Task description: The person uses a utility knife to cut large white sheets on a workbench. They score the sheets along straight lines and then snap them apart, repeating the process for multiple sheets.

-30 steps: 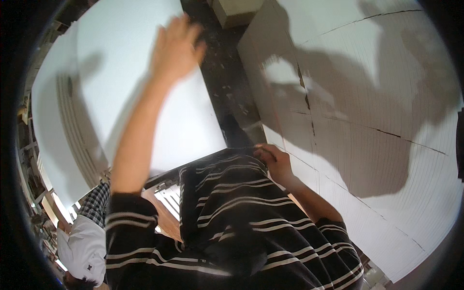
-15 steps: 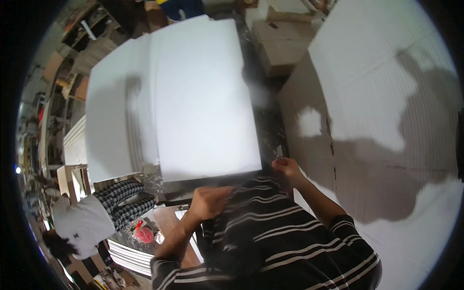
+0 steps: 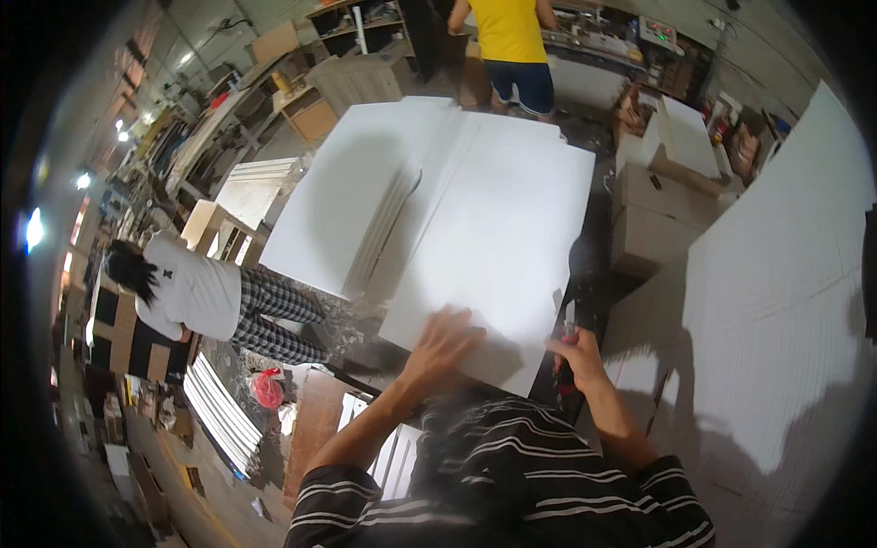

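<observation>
— Where are our hands?
— Our left hand (image 3: 445,345) lies flat, fingers spread, on the near edge of the big white panel (image 3: 498,247). Our right hand (image 3: 577,352) has its fingers wrapped around a red-handled tool (image 3: 566,370) at the panel's right corner.
— And nearby?
— A stack of white boards (image 3: 352,196) lies just left.

The left hand (image 3: 445,342) has dropped from the far edge — now flat on the white panel's (image 3: 498,237) near edge.
</observation>
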